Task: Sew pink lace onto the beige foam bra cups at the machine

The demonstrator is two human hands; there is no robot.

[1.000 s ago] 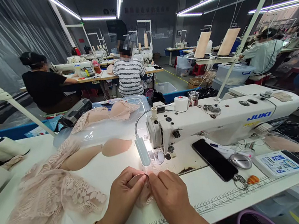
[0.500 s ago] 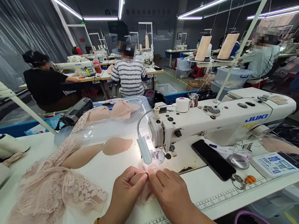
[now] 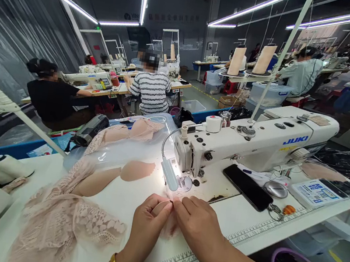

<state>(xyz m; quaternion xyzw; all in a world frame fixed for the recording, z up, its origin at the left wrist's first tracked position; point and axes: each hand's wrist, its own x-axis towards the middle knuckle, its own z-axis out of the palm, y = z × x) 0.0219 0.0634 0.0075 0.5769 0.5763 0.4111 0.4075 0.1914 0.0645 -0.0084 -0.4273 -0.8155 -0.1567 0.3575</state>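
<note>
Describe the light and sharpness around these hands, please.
In the head view, the slim lamp washes a patch of table nearly white; in the head view, the left hand and right hand look fairly sharp, while the lace fabric looks soft toward its lower edge.

On the long white bench (image 3: 121, 197) before us, our left hand (image 3: 151, 214) and right hand (image 3: 199, 223) meet in front of the white metal sewing machine (image 3: 252, 147), pale pink thin fabric (image 3: 172, 227) between them. Left of us: pale pink lace cloth (image 3: 54, 222), beige curved pads (image 3: 137, 172) beyond. Right: black flat phone (image 3: 247, 187) before the machine; silver oval object (image 3: 275, 189) just right of it. Below bench, right: purple round plastic bin (image 3: 292, 251).
</note>
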